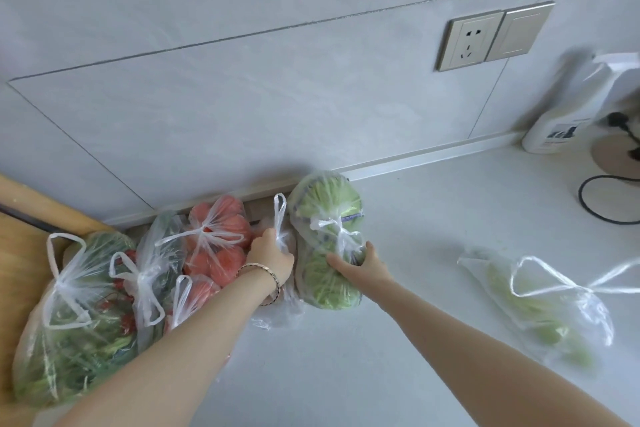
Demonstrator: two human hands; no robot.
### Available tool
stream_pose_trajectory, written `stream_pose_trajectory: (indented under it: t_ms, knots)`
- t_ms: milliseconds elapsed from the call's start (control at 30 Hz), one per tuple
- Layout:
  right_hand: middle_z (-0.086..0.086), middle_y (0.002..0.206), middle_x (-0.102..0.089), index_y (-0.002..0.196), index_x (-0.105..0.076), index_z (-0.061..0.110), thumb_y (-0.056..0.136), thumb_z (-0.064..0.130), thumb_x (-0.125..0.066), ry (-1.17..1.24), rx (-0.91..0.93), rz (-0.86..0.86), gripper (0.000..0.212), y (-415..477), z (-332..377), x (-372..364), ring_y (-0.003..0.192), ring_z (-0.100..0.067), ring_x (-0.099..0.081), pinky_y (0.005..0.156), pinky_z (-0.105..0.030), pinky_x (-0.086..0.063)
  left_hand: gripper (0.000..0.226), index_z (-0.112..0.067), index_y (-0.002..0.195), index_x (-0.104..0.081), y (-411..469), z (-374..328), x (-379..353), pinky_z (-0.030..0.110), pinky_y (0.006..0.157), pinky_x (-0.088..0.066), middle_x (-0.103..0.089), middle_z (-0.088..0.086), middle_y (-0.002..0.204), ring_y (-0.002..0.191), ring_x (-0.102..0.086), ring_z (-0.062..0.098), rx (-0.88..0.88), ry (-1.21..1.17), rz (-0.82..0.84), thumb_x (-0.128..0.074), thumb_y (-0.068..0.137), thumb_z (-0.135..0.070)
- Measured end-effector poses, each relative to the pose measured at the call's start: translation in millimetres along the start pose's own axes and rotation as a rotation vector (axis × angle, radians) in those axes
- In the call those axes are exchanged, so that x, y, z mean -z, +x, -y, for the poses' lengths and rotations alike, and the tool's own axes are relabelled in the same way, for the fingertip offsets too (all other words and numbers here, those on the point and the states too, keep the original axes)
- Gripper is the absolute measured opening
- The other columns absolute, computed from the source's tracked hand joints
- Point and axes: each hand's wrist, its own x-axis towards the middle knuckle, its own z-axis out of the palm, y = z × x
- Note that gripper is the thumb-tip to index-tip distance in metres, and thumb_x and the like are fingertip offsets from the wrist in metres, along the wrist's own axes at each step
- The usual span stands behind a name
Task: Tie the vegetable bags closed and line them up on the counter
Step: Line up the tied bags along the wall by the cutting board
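A knotted clear bag of pale green cabbage [325,215] lies on the white counter [398,340] near the wall. My right hand [360,262] grips its right side, fingers curled round the plastic just below the knot. My left hand [270,258] holds a thin, partly hidden bag [282,218] just left of the cabbage, one handle loop sticking up. Further left sit a tied tomato bag [218,236], a tied bag of dark greens [156,274] and a tied bag of leafy greens with red bits [72,315]. An untied bag of light green vegetables [540,315] lies apart at the right.
A wooden board [20,239] lies at the far left under the bags. A white spray bottle [568,114], a round beige base [616,156] and a black cord [602,198] sit at the back right. A wall socket [491,35] is above.
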Motion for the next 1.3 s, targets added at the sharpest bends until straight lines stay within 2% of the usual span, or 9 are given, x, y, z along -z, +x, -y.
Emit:
stream_pose_trajectory:
  t_ms: [133,267,400,467,567,733,867,1100,1300]
  knots:
    - [-0.01,0.137,-0.045,0.142,-0.026,0.016,0.071,0.056,-0.064,-0.245,0.135,0.056,0.089,-20.3,2.5,31.1,0.112,-0.023,-0.051,0.088,-0.031,-0.044,0.048,-0.011,0.13,-0.043,-24.8,-21.4,-0.1,0.04,0.1,-0.041,-0.044,0.019,0.131,0.12,-0.045,0.035,-0.17,0.141,-0.077,-0.052,0.082,-0.012]
    - [-0.003,0.116,-0.063,0.117,-0.057,0.019,0.082,0.039,-0.06,-0.499,0.344,-0.072,0.041,-49.7,13.7,80.7,0.105,-0.02,-0.06,0.085,-0.026,-0.044,0.03,-0.015,0.115,-0.057,-43.9,-58.7,-9.6,0.031,0.09,-0.043,-0.053,0.01,0.123,0.109,-0.054,0.028,-0.341,0.124,-0.033,-0.049,0.086,-0.013]
    - [-0.003,0.128,-0.055,0.119,-0.056,0.021,0.079,0.044,-0.059,-0.84,0.6,-0.58,0.047,-77.8,-1.3,153.3,0.124,-0.023,-0.043,0.105,-0.035,-0.026,0.019,-0.017,0.097,-0.063,-60.5,-101.2,-37.9,0.025,0.076,-0.045,-0.064,0.005,0.099,0.086,-0.059,0.023,-0.35,-0.013,0.119,-0.049,0.085,-0.012]
    - [-0.008,0.137,-0.043,0.127,-0.045,0.019,0.067,0.062,-0.06,-1.014,0.393,-0.688,0.076,-82.1,-22.5,187.4,0.13,-0.027,-0.032,0.108,-0.042,-0.019,0.016,-0.02,0.089,-0.064,-65.7,-114.6,-50.3,0.022,0.072,-0.043,-0.062,0.001,0.087,0.079,-0.057,0.021,-0.386,-0.003,0.131,-0.05,0.084,-0.013]
    - [-0.009,0.128,-0.046,0.124,-0.04,0.018,0.058,0.07,-0.061,-1.101,-0.078,-0.465,0.087,-82.5,-65.7,220.4,0.121,-0.03,-0.038,0.099,-0.043,-0.031,0.016,-0.016,0.087,-0.066,-72.6,-131.5,-67.3,0.026,0.077,-0.047,-0.067,0.004,0.09,0.088,-0.062,0.025,-0.439,0.009,0.164,-0.051,0.083,-0.012]
    - [-0.001,0.095,-0.064,0.093,-0.058,0.017,0.085,0.029,-0.04,-0.948,-0.047,-0.441,0.023,-62.5,-109.9,224.7,0.086,-0.024,-0.057,0.069,-0.026,-0.038,0.016,-0.013,0.087,-0.066,-74.7,-132.4,-77.9,0.032,0.082,-0.049,-0.069,0.009,0.096,0.091,-0.062,0.027,-0.418,0.04,0.136,-0.051,0.083,-0.013]
    - [0.001,0.068,-0.051,0.059,-0.038,0.019,0.085,0.022,-0.034,-0.671,0.091,-0.517,0.026,-53.4,-89.8,217.8,0.069,-0.026,-0.052,0.048,-0.023,-0.029,0.015,-0.017,0.082,-0.064,-71.4,-117.3,-70.6,0.029,0.078,-0.046,-0.07,0.008,0.092,0.089,-0.063,0.027,-0.349,0.046,0.091,-0.05,0.084,-0.013]
    - [-0.003,0.067,-0.055,0.068,-0.051,0.015,0.089,0.025,-0.035,-0.436,0.282,-0.465,0.028,-24.4,-38.5,190.7,0.067,-0.031,-0.055,0.05,-0.027,-0.036,0.016,-0.016,0.086,-0.066,-64.0,-84.6,-33.4,0.028,0.072,-0.048,-0.069,0.007,0.09,0.082,-0.063,0.026,-0.22,-0.045,-0.026,-0.05,0.086,-0.015]
    - [0.001,0.057,-0.047,0.057,-0.04,0.019,0.092,0.026,-0.036,-0.253,0.348,-0.406,0.036,13.4,20.5,140.1,0.06,-0.026,-0.049,0.044,-0.026,-0.032,0.017,-0.02,0.083,-0.063,-64.2,-47.2,-3.8,0.035,0.08,-0.052,-0.068,0.005,0.092,0.085,-0.065,0.026,-0.125,-0.068,-0.104,-0.049,0.084,-0.01]
